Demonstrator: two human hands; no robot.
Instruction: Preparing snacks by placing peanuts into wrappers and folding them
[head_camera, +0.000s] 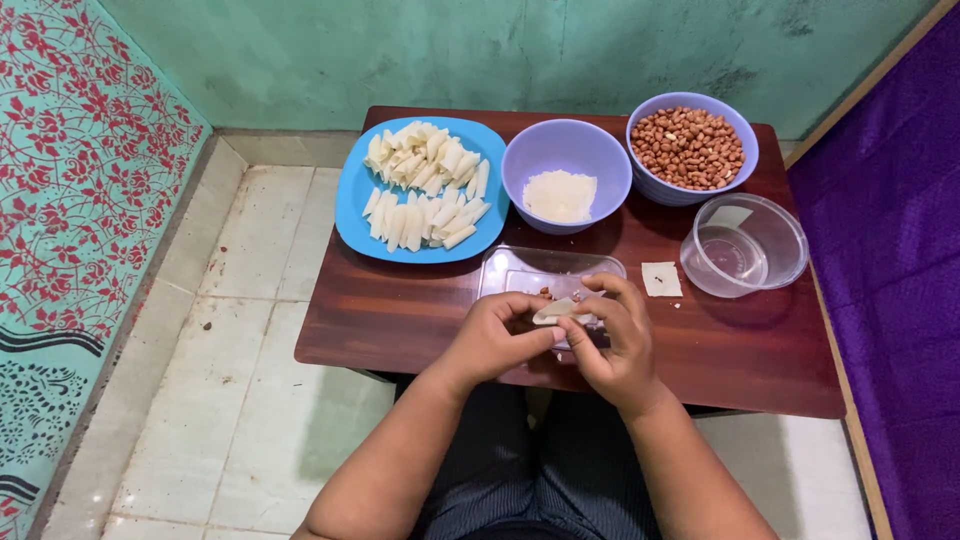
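Observation:
My left hand (492, 335) and my right hand (617, 340) meet over the near edge of a low wooden table (400, 310), both pinching one small pale pastry wrapper (556, 309) between the fingertips. Directly behind the hands lies a clear rectangular plastic tray (520, 268) with a few brown bits in it. A blue plate (357, 205) at the table's left holds several rolled white pastries (425, 183). A lavender bowl (560, 150) holds square white wrappers (560, 195). Another lavender bowl (745, 140) is full of peanuts (688, 147).
A clear round plastic container (745, 245) stands at the right, with a loose wrapper square (661, 279) lying on the table beside it. Purple fabric (895, 250) borders the table's right side. Pale floor tiles (240, 350) and a patterned teal wall (80, 200) lie to the left.

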